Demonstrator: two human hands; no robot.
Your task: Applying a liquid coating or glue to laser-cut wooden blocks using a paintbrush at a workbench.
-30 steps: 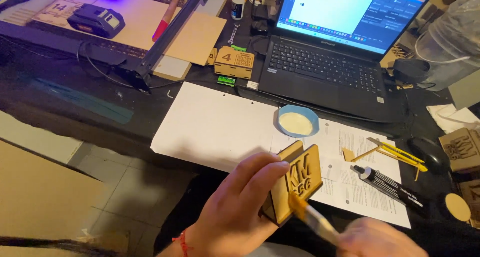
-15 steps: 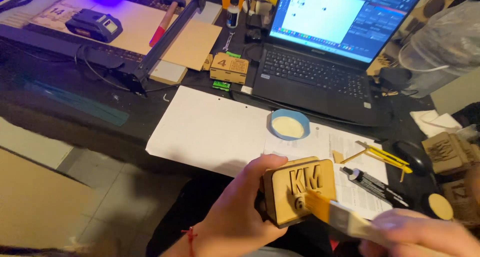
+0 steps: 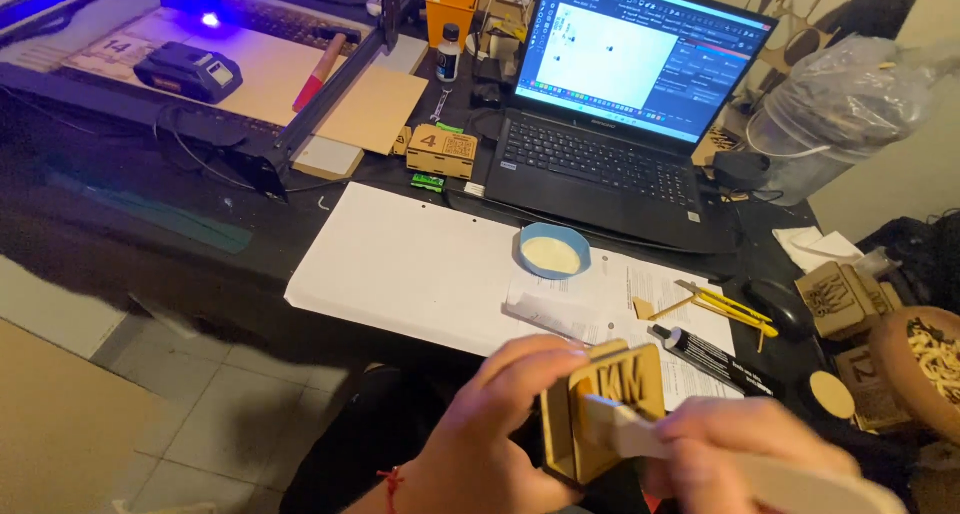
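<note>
Black bench [image 3: 120,224] carries an open laptop [image 3: 620,124], a white paper sheet [image 3: 410,269] and a small blue bowl [image 3: 553,250] of pale paste just in front of the laptop. Low in frame, left hand [image 3: 490,439] grips a small wooden box [image 3: 600,409], held above the bench edge. Right hand [image 3: 730,454] is closed around a flat stick [image 3: 640,432], its tip touching the box front.
</note>
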